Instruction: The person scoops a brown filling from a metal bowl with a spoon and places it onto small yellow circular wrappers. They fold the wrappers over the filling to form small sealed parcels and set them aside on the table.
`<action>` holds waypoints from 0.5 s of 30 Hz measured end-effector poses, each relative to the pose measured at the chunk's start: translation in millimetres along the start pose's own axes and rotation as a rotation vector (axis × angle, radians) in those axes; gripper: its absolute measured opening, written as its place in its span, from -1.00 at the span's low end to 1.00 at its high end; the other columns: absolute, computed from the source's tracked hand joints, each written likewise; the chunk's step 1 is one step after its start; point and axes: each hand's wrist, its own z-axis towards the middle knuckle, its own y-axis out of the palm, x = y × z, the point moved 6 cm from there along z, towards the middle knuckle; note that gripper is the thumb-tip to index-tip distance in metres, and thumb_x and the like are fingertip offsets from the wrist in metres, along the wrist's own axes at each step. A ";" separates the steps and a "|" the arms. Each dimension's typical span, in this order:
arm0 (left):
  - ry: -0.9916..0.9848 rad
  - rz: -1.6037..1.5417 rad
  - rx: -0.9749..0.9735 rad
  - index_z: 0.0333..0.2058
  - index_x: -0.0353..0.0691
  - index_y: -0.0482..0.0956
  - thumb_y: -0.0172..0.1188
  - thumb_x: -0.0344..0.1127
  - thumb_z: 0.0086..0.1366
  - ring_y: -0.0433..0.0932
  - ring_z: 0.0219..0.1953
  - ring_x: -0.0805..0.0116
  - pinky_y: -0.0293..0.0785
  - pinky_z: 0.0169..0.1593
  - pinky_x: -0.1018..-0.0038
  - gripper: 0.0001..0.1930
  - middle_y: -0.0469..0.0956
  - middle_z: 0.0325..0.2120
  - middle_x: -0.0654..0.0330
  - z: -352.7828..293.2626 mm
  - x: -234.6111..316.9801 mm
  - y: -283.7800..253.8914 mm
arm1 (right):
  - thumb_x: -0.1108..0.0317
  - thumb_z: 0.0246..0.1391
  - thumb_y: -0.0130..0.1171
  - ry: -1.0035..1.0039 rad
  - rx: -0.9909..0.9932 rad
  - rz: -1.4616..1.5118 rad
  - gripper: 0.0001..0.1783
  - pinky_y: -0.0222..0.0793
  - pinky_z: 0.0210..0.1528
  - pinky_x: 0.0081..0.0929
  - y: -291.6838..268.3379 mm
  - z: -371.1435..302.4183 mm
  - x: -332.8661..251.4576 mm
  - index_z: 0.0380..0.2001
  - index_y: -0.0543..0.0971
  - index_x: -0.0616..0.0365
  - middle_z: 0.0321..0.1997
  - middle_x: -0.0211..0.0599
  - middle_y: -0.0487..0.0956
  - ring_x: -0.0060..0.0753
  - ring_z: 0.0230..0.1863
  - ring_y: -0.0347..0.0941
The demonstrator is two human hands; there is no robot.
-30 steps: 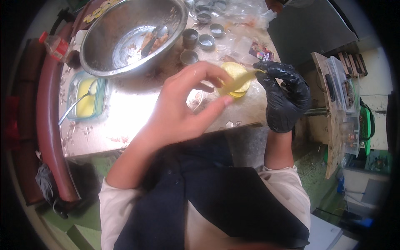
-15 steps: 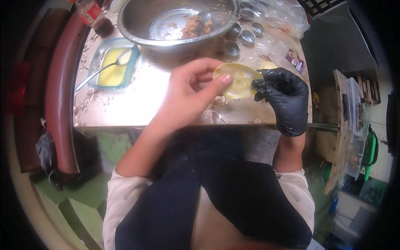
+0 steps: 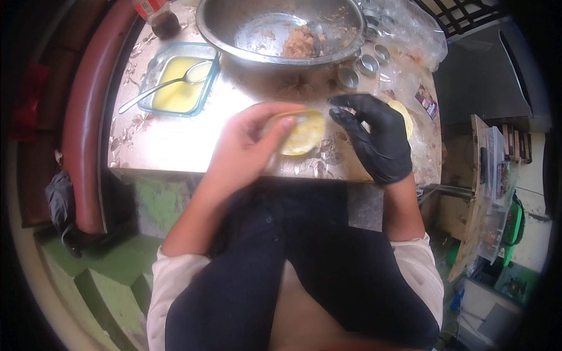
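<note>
Between the thumb and fingers of my bare left hand (image 3: pixel 243 143) is a thin, round, yellow dough wrapper (image 3: pixel 307 136), held tilted above the near part of the table. My right hand (image 3: pixel 376 137), in a black glove, hovers just right of the wrapper without touching it; its thumb and fingers are apart and nothing shows between them. Partly hidden behind the glove, a second pale yellow round (image 3: pixel 404 119) lies on the table. Beyond my hands stands a wide metal bowl (image 3: pixel 272 59) with pinkish minced filling (image 3: pixel 300 43) and a spoon partly sunk in it.
A glass dish (image 3: pixel 206 99) of yellow liquid stands at the left, a metal spoon (image 3: pixel 146 95) leaning across it. Several small round metal cups (image 3: pixel 348 78) sit right of the bowl, near crumpled clear plastic (image 3: pixel 418 38). A bottle of dark liquid (image 3: pixel 165 25) is at the far left.
My right hand has let go of the wrapper's right edge and opened. My left hand has moved the wrapper left and nearer. The view has shifted slightly.
</note>
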 end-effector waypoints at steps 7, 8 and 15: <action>-0.230 -0.221 0.181 0.06 -0.34 0.65 0.22 -0.21 0.50 0.55 -0.40 0.72 0.36 -0.43 0.74 -0.66 0.71 -0.29 0.29 -36.6 -13.5 -62.1 | 0.27 0.06 0.29 -0.070 0.028 -1.029 -0.80 0.35 -0.03 0.00 39.9 40.9 26.5 -0.22 0.71 -0.03 -0.10 -0.22 0.66 0.06 -0.10 0.47; -0.255 -0.258 0.204 0.05 -0.35 0.65 0.21 -0.19 0.50 0.54 -0.42 0.74 0.32 -0.47 0.75 -0.66 0.71 -0.31 0.31 -43.0 -13.8 -68.8 | 0.31 0.03 0.31 -0.123 0.057 -0.947 -0.81 0.36 -0.05 -0.03 40.2 41.3 21.1 -0.24 0.71 -0.05 -0.16 -0.25 0.66 0.06 -0.11 0.47; -0.126 -0.508 0.324 0.12 -0.44 0.56 0.20 -0.26 0.50 0.63 -0.12 0.53 0.52 0.00 0.59 -0.62 0.70 -0.10 0.16 -68.4 -9.9 -94.3 | 0.38 -0.02 0.37 -0.271 -0.006 -0.644 -0.73 0.38 -0.12 -0.12 63.1 25.1 -20.3 -0.18 0.72 -0.08 -0.24 -0.25 0.66 -0.04 -0.20 0.50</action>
